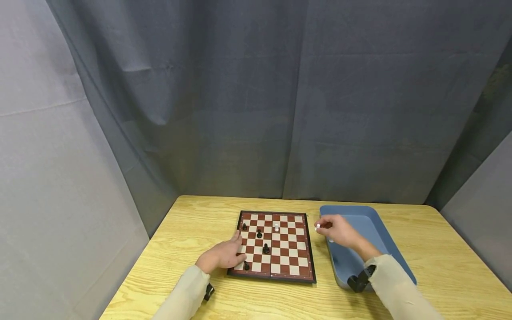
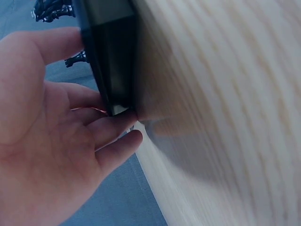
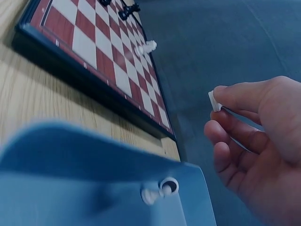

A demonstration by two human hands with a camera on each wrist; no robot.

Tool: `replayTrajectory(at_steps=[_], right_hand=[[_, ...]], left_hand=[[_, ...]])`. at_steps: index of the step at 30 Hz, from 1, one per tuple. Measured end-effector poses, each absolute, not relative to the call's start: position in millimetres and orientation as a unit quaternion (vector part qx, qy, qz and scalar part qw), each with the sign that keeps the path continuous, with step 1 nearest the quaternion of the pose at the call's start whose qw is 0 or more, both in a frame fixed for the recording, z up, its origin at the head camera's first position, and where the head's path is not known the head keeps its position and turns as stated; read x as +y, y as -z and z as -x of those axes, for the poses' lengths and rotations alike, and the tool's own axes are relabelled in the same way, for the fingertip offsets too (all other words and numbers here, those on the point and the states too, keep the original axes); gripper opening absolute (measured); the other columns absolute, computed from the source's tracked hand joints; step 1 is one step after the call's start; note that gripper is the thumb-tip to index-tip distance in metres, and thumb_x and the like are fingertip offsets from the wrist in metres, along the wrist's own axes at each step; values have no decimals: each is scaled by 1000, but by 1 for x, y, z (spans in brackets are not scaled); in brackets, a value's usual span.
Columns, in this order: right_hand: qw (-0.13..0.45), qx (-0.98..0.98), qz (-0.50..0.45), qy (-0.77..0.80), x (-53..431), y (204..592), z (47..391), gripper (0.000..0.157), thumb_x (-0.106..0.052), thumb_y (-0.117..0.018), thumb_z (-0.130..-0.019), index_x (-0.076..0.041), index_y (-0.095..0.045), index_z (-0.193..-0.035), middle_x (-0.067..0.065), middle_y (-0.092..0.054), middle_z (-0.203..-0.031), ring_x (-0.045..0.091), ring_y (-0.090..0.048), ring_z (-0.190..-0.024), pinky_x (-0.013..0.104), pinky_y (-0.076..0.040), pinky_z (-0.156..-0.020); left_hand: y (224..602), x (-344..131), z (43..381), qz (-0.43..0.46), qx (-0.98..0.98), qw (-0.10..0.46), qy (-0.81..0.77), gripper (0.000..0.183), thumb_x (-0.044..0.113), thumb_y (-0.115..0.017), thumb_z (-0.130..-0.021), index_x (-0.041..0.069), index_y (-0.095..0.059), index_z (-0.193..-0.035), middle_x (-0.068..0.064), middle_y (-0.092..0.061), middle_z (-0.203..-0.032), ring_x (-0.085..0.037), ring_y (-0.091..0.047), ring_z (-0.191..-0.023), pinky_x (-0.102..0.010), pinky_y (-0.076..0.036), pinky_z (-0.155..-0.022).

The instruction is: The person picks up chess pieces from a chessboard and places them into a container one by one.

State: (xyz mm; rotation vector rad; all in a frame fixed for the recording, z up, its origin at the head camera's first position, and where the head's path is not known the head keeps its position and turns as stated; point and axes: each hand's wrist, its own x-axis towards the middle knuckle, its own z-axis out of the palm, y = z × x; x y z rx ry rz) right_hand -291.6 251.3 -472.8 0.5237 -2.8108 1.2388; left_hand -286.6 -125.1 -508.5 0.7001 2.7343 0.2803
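My right hand [image 1: 336, 229] pinches a small white chess piece [image 3: 214, 101] between thumb and fingertips, over the left edge of the blue tray. Much of that piece is hidden by the fingers. On the left, my left hand [image 1: 226, 254] rests against the left edge of the chessboard [image 1: 294, 270], its fingers extended along the dark side [image 2: 110, 56]. Several black chess pieces [image 1: 266, 249] stand on the board's left half. One white chess piece [image 1: 276, 227] is near the middle of the far part, seen upright.
The blue tray [image 1: 394, 244] stands on the wooden table [image 1: 200, 211] to the right of the board, with a gap between them. White pieces [image 3: 150, 196] lie in its far left corner. A grey curtain [image 1: 240, 111] hangs behind the table.
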Motion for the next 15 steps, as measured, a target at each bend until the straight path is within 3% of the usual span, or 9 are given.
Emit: replayTrajectory(at_steps=[15], right_hand=[[29,-906,-157,-391,294,478,285,11,-12,-67,-89,-3,-69,-95,2,-64,-88,18,-58,-81,33,-49,-66]], left_hand=[[511,-125,288,-243,953,152,-102,71,43,-45,-98,-3,-23,-148,-18,-7,-156,-32,-39,-130,-43,-40,-99]])
